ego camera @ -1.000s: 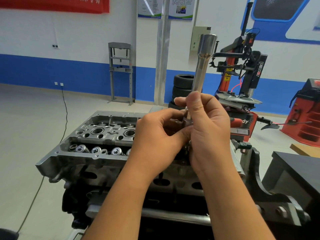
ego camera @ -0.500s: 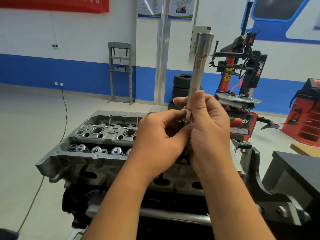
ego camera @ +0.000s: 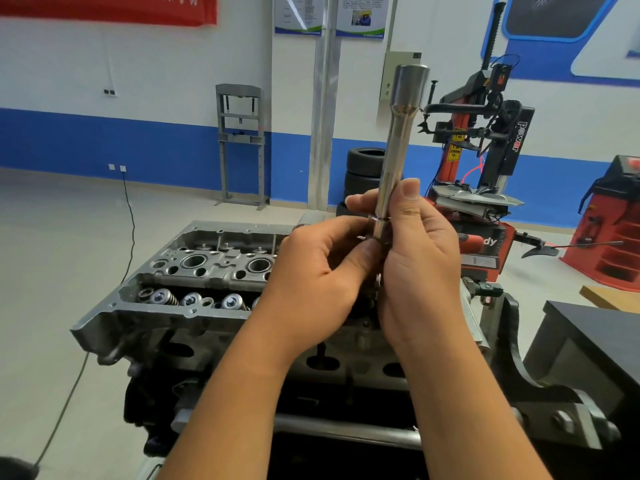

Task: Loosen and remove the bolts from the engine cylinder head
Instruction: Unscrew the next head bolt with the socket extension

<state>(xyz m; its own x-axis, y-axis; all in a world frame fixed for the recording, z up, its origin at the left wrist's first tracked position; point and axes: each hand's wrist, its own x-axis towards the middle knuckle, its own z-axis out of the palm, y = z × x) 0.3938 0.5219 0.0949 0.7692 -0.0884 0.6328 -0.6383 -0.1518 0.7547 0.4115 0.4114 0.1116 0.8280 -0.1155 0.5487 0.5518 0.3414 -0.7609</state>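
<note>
A long shiny socket extension point(ego camera: 398, 140) stands nearly upright in front of me, its wide end at the top. My right hand point(ego camera: 420, 268) grips its lower shaft with fingers and thumb wrapped round it. My left hand point(ego camera: 318, 271) pinches the small piece at the tool's bottom end, just under a ring on the shaft. Below both hands lies the grey engine cylinder head point(ego camera: 194, 271) on its stand, with valve springs and round bores showing on the left. Whatever sits under my hands on the head is hidden.
A black bench point(ego camera: 595, 341) stands at the right. The black engine stand bracket point(ego camera: 540, 403) rises at the lower right. A red and black tyre changer point(ego camera: 485, 140), stacked tyres point(ego camera: 363, 168), a red cabinet point(ego camera: 613, 220) and a grey press frame point(ego camera: 240, 143) stand behind. A cable point(ego camera: 128, 209) runs along the floor.
The tool has tilted slightly more upright and shifted a little left. My left thumb and fingers have worked round the piece at its lower end. The cylinder head has not moved.
</note>
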